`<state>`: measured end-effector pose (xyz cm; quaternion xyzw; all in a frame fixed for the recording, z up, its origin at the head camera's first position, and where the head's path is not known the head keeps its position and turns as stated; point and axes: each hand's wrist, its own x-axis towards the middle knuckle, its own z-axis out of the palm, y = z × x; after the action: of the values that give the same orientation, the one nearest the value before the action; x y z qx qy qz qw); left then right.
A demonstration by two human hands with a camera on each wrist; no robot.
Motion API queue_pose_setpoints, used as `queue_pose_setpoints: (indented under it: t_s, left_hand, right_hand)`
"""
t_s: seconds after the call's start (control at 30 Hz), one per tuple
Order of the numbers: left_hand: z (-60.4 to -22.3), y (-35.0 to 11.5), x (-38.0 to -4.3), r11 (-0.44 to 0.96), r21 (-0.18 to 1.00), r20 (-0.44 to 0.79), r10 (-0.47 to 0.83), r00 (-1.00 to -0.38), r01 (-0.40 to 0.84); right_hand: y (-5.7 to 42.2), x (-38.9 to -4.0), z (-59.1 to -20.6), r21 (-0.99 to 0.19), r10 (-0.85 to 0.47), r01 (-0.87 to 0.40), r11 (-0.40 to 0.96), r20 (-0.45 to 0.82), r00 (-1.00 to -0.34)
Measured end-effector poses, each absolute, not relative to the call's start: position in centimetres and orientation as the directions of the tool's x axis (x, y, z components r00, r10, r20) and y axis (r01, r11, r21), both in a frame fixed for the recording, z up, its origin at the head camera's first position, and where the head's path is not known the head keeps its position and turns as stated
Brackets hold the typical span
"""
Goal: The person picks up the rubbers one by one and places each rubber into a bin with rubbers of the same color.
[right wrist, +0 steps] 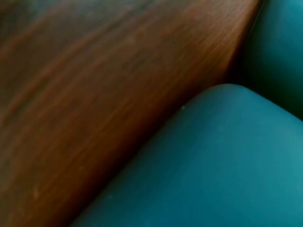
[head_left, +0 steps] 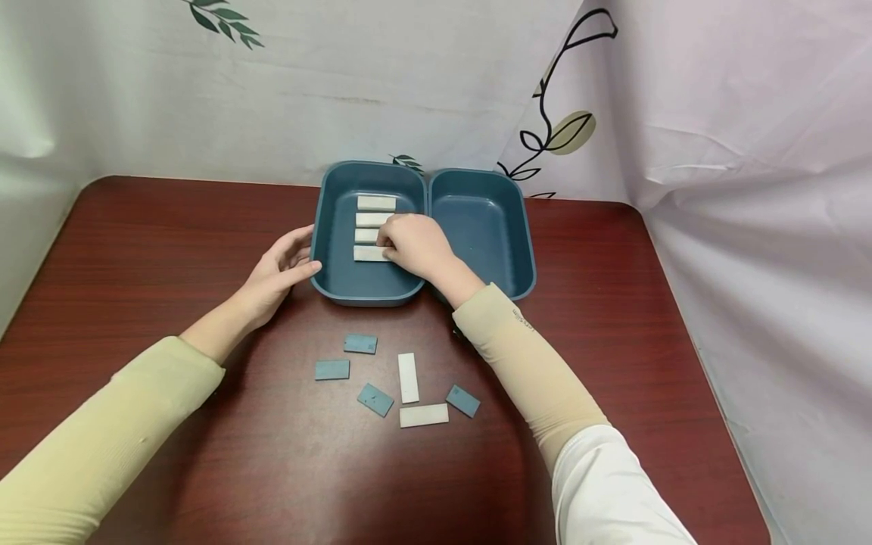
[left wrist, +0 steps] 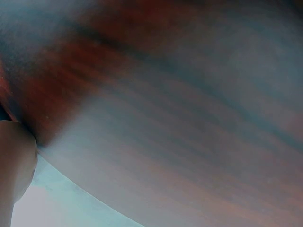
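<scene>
My right hand (head_left: 417,246) reaches into the left blue tray (head_left: 334,250) and pinches the right end of a white block (head_left: 369,253). That block is the nearest in a column of white blocks, one behind the other on the tray floor; behind it lie a second block (head_left: 366,236), a third (head_left: 372,219) and the farthest (head_left: 377,203). My left hand (head_left: 275,274) holds the same tray by its left side, thumb on the rim and fingers against the outer wall. The left wrist view shows mostly blurred tabletop.
A second blue tray (head_left: 477,235) stands against the right side of the first. Two white blocks (head_left: 408,378) and several blue-grey blocks (head_left: 332,370) lie on the dark red table (head_left: 272,469) in front. A white curtain (head_left: 306,91) hangs behind the table.
</scene>
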<state>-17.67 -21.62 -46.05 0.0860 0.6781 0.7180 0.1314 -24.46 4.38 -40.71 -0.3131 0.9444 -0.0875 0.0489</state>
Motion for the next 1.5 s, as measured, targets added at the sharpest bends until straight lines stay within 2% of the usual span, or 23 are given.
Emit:
queue_pose_setpoints:
  t_s: [0.9,1.5]
  left_hand:
    - [-46.03,-21.49,-17.63,-0.062,0.996,-0.046,0.294,-0.955,-0.067]
    - [-45.93,-21.53,-17.41,-0.074,0.995,-0.042,0.293,-0.955,-0.067]
  right_hand:
    - [4.68,-24.54,-40.51,-0.259,-0.628,-0.596,0.760,-0.059,-0.776]
    - [4.57,-24.58,-40.58,-0.242,-0.637,-0.606,0.758,-0.072,-0.768]
